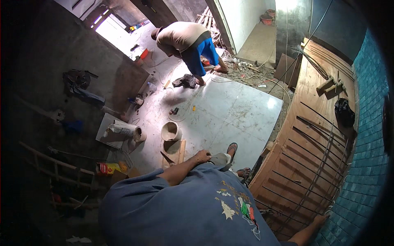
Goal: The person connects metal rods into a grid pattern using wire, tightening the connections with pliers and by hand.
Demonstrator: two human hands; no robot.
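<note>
My left hand (203, 156) lies on my bent leg in greyish trousers (221, 159), its fingers resting on the cloth and holding nothing that shows. At the lower right my right hand (319, 221) is at the edge of a brown wooden panel (283, 164), beside the teal tiled wall (349, 197). Its fingers are small and partly hidden, so I cannot make out any grip. Several dark metal rods (301, 151) lie across the panel, with longer thin rods crossing them. A small pale loop (327, 212) shows near my right fingertips.
Large pale floor tiles (230, 110) spread ahead, where a co-worker (184, 39) bends over. Left of my leg stand a bucket (171, 132) and a wooden board (180, 152). Hammers (331, 87) and a black bag (344, 112) lie on the panel. Rubble (254, 71) and cables border the tiles.
</note>
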